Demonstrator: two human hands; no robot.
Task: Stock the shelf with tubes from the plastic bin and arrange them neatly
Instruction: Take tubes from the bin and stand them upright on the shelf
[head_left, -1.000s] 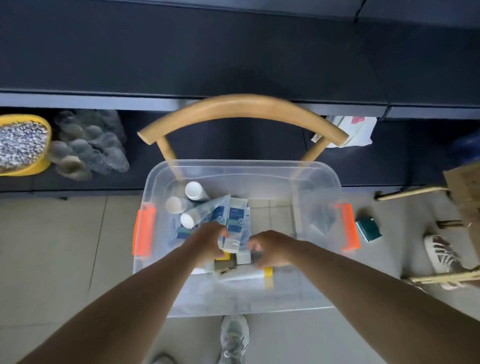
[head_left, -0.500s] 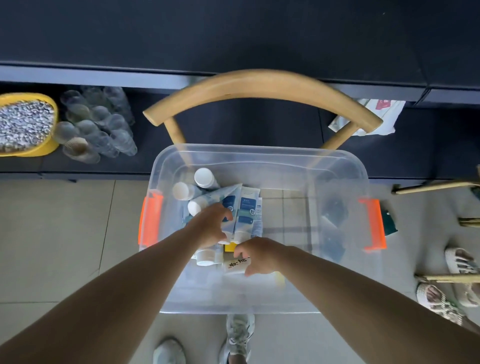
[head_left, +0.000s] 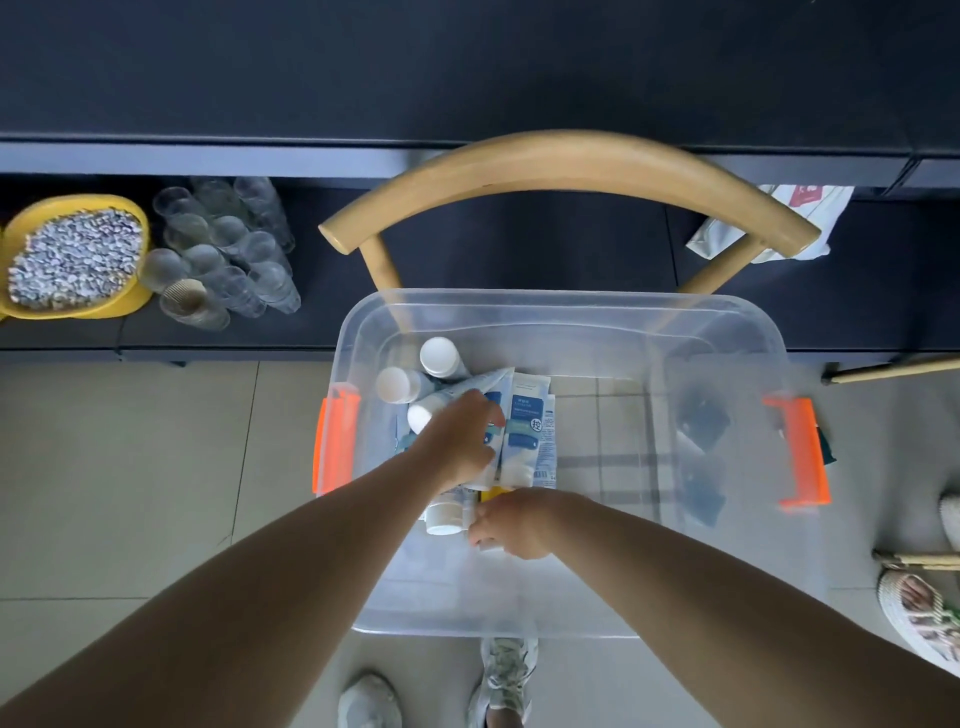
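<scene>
Head cam looks down into the clear plastic bin (head_left: 727, 332) with orange latches, sitting on a wooden chair (head_left: 566, 161). Tubes (head_left: 524, 431) are piled at the bin's left side; the blue-white labels are mostly too small to read, apart from one circled "控". Left hand (head_left: 460, 441) grips a tube in the pile, right hand (head_left: 514, 522) pinches another near the bin's front wall. The bin's right half is bare floor. Dark shelf (head_left: 519, 249) sits just behind the bin.
</scene>
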